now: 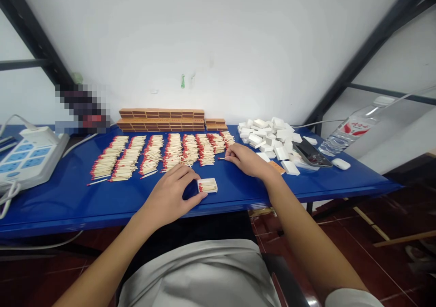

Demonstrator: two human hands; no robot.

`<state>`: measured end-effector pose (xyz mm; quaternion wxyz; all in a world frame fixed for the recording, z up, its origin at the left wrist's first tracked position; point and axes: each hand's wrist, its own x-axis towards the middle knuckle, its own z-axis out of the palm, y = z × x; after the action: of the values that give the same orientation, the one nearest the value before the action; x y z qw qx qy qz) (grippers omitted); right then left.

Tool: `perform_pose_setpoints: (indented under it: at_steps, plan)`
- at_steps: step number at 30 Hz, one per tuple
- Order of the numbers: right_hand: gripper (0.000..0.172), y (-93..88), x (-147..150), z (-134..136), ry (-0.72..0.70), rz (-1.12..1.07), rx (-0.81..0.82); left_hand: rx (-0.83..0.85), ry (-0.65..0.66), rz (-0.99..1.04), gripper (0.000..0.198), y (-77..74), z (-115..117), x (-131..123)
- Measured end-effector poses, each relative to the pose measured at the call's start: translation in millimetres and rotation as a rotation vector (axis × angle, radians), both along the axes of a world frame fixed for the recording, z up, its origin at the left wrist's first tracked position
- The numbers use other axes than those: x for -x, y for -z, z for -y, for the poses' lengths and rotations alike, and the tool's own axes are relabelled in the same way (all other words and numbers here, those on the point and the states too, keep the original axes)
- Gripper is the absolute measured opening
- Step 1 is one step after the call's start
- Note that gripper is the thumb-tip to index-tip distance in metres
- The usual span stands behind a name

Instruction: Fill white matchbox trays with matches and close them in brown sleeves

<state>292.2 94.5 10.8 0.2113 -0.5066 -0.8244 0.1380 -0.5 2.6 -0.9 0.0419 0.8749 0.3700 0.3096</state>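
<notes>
My left hand [175, 189] grips a small white matchbox tray [212, 190] between thumb and fingers on the blue tabletop. Several red-tipped matches [205, 187] lie inside that tray. To its upper right, my right hand [245, 160] pinches a match [222, 158], whose red head points left. Beyond both hands stretch rows of loose red-headed matches [173, 150], bundled in slanting piles side by side. One single match [96, 182] lies apart at the left end.
Brown matchbox sleeves [161, 121] are stacked along the wall. White empty trays [269, 136] form a heap at right, near a phone [311, 153], a white earbud case [341, 164] and a water bottle [356, 127]. A power strip [29, 157] with cables sits at left.
</notes>
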Motion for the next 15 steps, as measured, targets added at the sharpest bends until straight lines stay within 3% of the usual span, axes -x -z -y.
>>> perform_pose_setpoints:
  at_steps: [8, 15]
  plan:
    - [0.012, -20.1, 29.3, 63.7, -0.171, -0.123, 0.03, -0.003, -0.01, -0.013, 0.02, -1.4, 0.4, -0.8]
    - [0.012, -21.3, 54.1, 95.0, -0.198, 0.034, 0.012, -0.017, -0.002, 0.002, 0.02, -1.0, -0.4, -1.6]
